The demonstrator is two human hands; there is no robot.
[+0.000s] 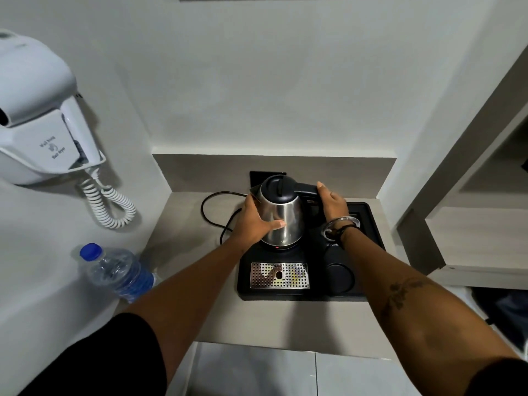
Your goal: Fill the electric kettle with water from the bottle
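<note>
A steel electric kettle [285,221] with a black lid, which is closed, stands on its base on a black tray [368,247]. My left hand [254,221] is wrapped around the kettle's left side, thumb across the front. My right hand [333,202] grips the black handle at the kettle's right. A clear water bottle [120,271] with a blue cap and blue label stands at the counter's left edge, near my left forearm, cap on.
The tray carries a perforated metal drip grate [280,275] and round recesses [340,277]. A black power cord [213,212] loops left of the kettle. A white wall hair dryer [37,110] with a coiled cord hangs on the left wall. Shelving [474,224] stands at the right.
</note>
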